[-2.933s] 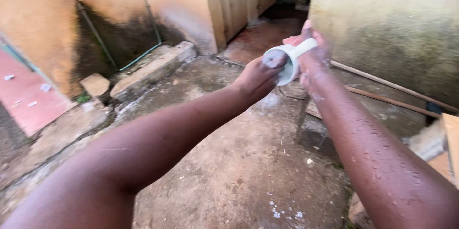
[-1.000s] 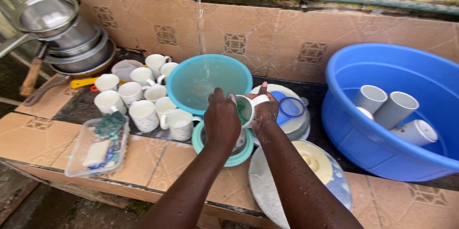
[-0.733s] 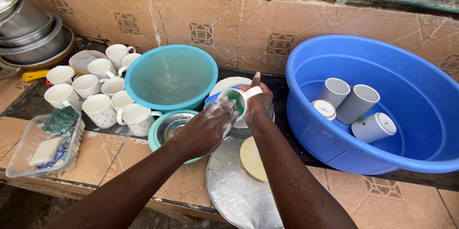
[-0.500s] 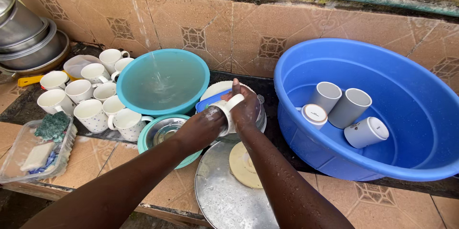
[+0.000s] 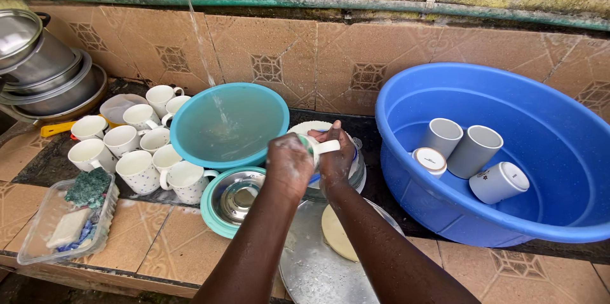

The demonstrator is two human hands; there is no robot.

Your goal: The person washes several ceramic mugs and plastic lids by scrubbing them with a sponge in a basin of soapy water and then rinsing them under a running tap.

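Both hands now meeting over stacked plates (image 5: pixel 359 174), no longer outdoors; right hand (image 5: pixel 335 155) clasping white mug (image 5: pixel 318 147), left hand (image 5: pixel 289 165) closing around its body, rubbing; teal basin (image 5: pixel 229 125) catching water stream beside; washing is continuing

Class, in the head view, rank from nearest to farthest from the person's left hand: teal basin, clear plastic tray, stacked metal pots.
From the left hand:
1. Teal basin, just up-left.
2. Clear plastic tray, lower left.
3. Stacked metal pots, far upper left.
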